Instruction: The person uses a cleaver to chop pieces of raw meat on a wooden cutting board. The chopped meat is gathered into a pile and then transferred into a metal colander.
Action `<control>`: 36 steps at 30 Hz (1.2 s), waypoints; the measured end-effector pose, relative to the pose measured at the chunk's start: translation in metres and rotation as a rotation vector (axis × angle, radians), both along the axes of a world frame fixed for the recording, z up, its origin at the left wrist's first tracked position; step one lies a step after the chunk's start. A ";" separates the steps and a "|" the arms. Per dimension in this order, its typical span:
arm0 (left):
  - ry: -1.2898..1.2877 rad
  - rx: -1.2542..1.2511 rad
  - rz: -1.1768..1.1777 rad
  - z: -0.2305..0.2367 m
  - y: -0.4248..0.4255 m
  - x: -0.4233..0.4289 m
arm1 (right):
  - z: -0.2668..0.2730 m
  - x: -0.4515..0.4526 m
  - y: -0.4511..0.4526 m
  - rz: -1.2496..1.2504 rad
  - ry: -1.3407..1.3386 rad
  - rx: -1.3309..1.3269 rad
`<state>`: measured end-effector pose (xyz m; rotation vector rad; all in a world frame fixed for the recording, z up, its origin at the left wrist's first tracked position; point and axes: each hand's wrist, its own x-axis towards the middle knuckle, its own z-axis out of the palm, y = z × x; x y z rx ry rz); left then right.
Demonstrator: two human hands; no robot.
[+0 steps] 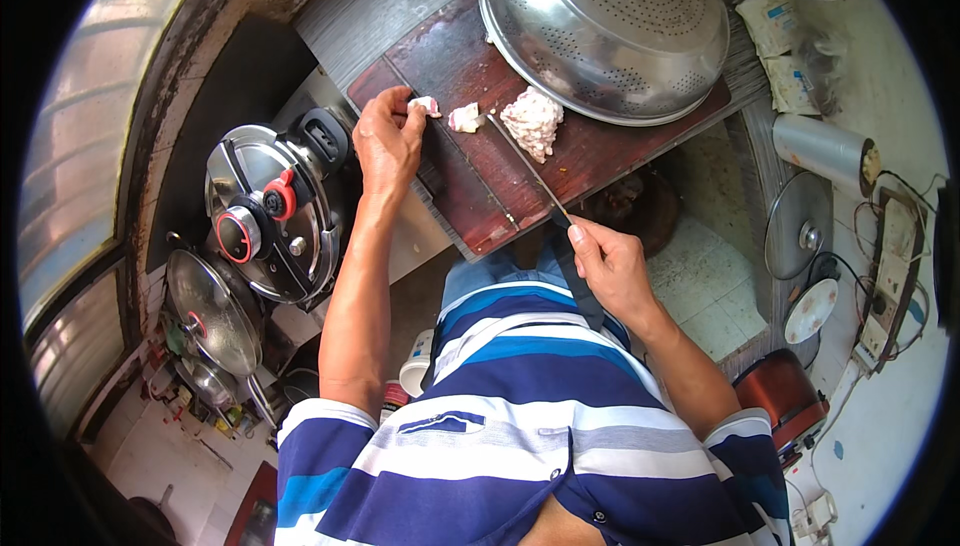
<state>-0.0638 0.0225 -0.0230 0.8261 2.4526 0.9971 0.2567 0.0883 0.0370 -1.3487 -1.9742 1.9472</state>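
My left hand (391, 142) pinches a small piece of fatty meat (426, 106) at the left end of a dark red cutting board (480, 186). In my right hand (611, 264) is the handle of a knife (529, 165), its narrow blade seen nearly edge-on over the board. Beside the knife's tip lies another pale meat piece (464, 118), apart from my left fingers. To the right of the blade is a heap of finely chopped pale meat (532, 124). An upturned steel colander (600, 28) covers the board's far right part.
A steel pressure cooker (277, 212) stands close to my left forearm, with a lidded pan (214, 313) nearer me. Along the right wall are a glass lid (791, 227), a power strip (892, 268) with loose cables, and a red-brown appliance (780, 399). A white bucket (416, 366) is low beside me.
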 end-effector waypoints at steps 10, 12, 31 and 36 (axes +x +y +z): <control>0.427 -0.002 -0.496 0.019 0.018 0.030 | 0.016 0.021 -0.002 -0.127 0.065 -0.065; 0.452 -0.028 -0.557 0.018 0.022 0.030 | 0.018 0.024 -0.001 -0.139 0.071 -0.058; 0.377 0.198 -0.811 0.017 -0.013 0.090 | 0.029 0.033 0.006 -0.146 0.053 -0.035; 0.491 0.228 -0.804 0.017 -0.030 0.088 | 0.016 0.032 0.003 -0.110 0.056 0.001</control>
